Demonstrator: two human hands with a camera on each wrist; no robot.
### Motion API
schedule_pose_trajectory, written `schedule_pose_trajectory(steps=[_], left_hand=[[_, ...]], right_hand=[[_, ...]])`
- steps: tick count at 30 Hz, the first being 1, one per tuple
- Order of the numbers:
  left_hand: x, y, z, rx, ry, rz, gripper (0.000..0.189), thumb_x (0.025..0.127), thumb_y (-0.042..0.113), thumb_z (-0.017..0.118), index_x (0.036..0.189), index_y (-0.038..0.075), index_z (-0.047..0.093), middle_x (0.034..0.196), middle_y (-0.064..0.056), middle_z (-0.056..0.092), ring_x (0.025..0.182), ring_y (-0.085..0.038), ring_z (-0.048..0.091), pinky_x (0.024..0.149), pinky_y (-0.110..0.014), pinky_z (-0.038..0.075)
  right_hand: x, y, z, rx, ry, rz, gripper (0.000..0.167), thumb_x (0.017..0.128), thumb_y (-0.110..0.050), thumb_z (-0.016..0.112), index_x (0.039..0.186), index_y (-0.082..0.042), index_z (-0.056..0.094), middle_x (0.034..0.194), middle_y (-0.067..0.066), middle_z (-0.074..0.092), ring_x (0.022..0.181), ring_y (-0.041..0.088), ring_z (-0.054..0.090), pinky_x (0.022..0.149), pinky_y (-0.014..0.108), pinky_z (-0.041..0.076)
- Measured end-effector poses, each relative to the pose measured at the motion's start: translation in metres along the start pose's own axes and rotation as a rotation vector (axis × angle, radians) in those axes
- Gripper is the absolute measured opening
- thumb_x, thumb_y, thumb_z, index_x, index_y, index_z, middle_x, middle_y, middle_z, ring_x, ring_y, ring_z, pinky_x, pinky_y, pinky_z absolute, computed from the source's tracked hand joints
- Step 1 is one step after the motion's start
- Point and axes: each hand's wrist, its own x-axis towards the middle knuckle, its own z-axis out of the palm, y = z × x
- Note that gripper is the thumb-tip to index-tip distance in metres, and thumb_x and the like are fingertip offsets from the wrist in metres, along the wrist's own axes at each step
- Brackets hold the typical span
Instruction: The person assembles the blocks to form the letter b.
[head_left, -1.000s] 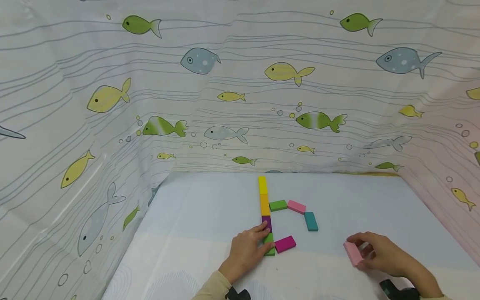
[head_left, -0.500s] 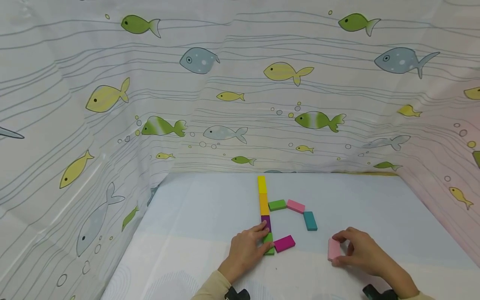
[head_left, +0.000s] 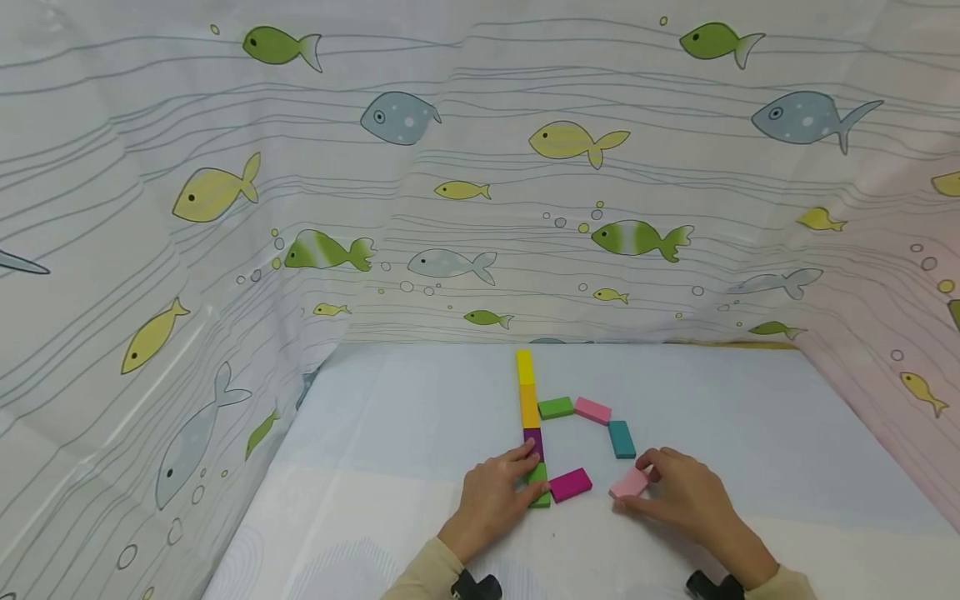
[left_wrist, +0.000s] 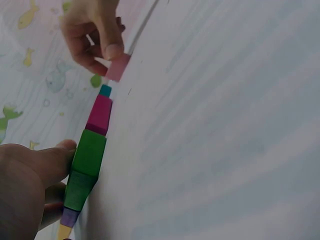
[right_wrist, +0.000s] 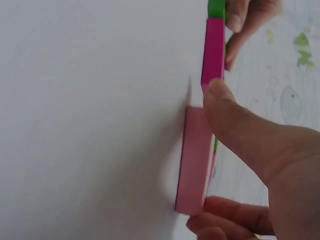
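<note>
Between its thumb and fingertips, my right hand (head_left: 686,496) pinches a light pink block (head_left: 628,483), held at a slant below the teal block (head_left: 622,439). My left hand (head_left: 491,500) rests on the upright row, its fingertips at the purple block (head_left: 531,437) and its thumb at the lower green block (head_left: 538,474). A magenta block (head_left: 571,485) slants off that green one, with a gap between it and the light pink block. In the right wrist view the pink block (right_wrist: 194,165) spans from thumb to fingers.
Yellow (head_left: 525,367) and orange (head_left: 529,406) blocks top the row. A green block (head_left: 556,407) and a pink block (head_left: 592,409) curve from it to the teal one. A fish-patterned curtain (head_left: 480,225) stands around the white table (head_left: 405,417).
My right hand has brought the light pink block leftward, close to the teal block, and turned it from upright to slanting. My left hand stays in place on the row.
</note>
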Motion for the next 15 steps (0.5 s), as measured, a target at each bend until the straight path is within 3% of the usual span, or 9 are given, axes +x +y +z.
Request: schedule_pose_trajectory(steps=[6, 15], left_hand=[[0.000, 0.000, 0.000, 0.004, -0.006, -0.003, 0.047, 0.094, 0.043, 0.081, 0.131, 0.015, 0.077, 0.144, 0.002, 0.070, 0.121, -0.026, 0.074, 0.081, -0.034, 0.063], [0.000, -0.001, 0.001, 0.011, -0.002, -0.004, 0.048, 0.093, 0.044, 0.082, 0.131, 0.015, 0.077, 0.143, 0.002, 0.070, 0.120, -0.025, 0.075, 0.080, -0.030, 0.062]], right_hand=[[0.008, -0.019, 0.007, -0.018, 0.029, 0.069, 0.075, 0.064, -0.074, 0.090, 0.102, -0.011, 0.074, 0.082, -0.002, 0.069, 0.070, 0.011, 0.058, 0.063, 0.032, 0.051], [0.013, -0.029, 0.010, -0.027, 0.030, 0.074, 0.077, 0.063, -0.074, 0.090, 0.102, -0.010, 0.075, 0.081, -0.001, 0.068, 0.067, 0.011, 0.056, 0.059, 0.030, 0.047]])
